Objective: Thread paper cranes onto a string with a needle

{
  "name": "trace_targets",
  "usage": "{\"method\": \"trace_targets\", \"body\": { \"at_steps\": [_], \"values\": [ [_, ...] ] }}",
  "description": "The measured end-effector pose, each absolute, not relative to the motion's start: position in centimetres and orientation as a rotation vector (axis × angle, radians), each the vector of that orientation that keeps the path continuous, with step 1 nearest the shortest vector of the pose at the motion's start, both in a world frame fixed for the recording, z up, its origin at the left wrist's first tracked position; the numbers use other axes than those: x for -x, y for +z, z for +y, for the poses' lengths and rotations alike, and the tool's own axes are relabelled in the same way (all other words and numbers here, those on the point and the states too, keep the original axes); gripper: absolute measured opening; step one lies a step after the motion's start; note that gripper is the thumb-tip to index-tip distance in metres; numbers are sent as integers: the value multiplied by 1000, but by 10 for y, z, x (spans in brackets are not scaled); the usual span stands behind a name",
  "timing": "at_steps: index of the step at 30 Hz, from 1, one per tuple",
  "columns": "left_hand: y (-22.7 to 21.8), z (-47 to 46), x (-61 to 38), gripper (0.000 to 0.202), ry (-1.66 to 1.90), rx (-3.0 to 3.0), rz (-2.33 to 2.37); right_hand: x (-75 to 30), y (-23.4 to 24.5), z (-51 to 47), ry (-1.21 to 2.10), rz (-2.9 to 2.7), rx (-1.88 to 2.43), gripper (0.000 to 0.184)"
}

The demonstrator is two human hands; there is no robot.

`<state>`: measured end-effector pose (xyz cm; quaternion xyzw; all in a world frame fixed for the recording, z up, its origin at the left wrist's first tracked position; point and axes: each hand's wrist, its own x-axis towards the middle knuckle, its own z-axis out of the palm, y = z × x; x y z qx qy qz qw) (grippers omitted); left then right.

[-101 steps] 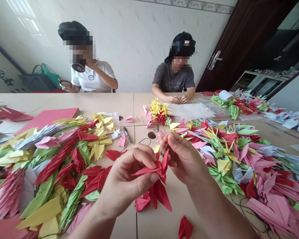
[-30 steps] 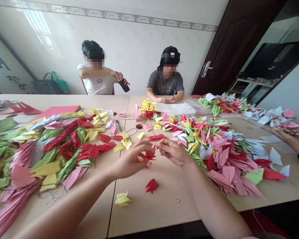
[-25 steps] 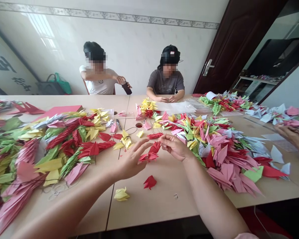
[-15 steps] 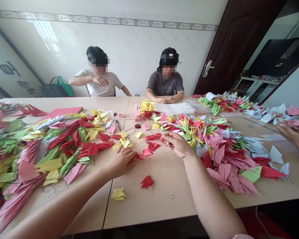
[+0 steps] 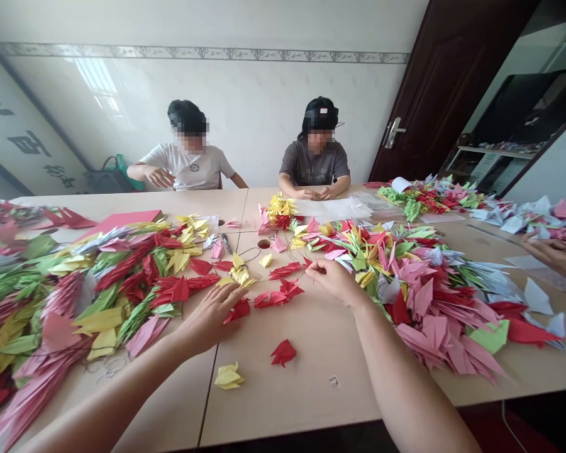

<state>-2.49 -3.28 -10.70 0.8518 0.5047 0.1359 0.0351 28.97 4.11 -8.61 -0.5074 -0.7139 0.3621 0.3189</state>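
Note:
My left hand (image 5: 217, 313) is open, palm down with its fingers stretched out. It is beside a red folded paper crane (image 5: 238, 310), partly hidden by the fingers. My right hand (image 5: 332, 281) is closed in a pinch, and what lies between its fingertips is too small to make out. Red paper shows by those fingertips. Between my hands lie a red crane (image 5: 285, 271) and a cluster of red cranes (image 5: 279, 296). Nearer to me are a single red crane (image 5: 283, 353) and a yellow crane (image 5: 229, 376). Beyond my left hand lies a yellow bunch (image 5: 240, 272).
Colourful strung cranes are heaped at left (image 5: 99, 283) and right (image 5: 424, 296). A pen (image 5: 226, 243) lies by a table hole (image 5: 263, 244). Two people sit opposite, and another person's hand (image 5: 554, 255) reaches in from the right. A red box (image 5: 122, 221) lies further back.
My left hand has drawn back slightly, leaving more of the red cranes in view. My right hand has turned palm down, away from the red cranes. The person opposite at left has lowered an arm.

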Motion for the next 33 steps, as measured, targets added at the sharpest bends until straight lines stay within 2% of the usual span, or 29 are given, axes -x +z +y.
{"method": "trace_targets", "body": {
  "at_steps": [4,7,16,19,26,33],
  "values": [
    [-118,-37,45,66,448,-2553,1590,-288,-81,36,801,-1926,1390,22],
    [-125,-40,60,69,461,-2488,1642,-288,-78,33,729,-1933,1384,22],
    [-130,-43,77,45,474,-2355,1719,-296,-72,25,705,-1874,1378,25],
    [-123,-41,78,44,463,-2330,1731,-305,-77,21,753,-1828,1385,28],
    [-109,-34,82,45,498,-2248,1777,-321,-97,20,804,-1507,1411,23],
    [-106,-41,99,39,570,-2149,1782,-314,-94,21,815,-1148,1337,19]
  ]
}}
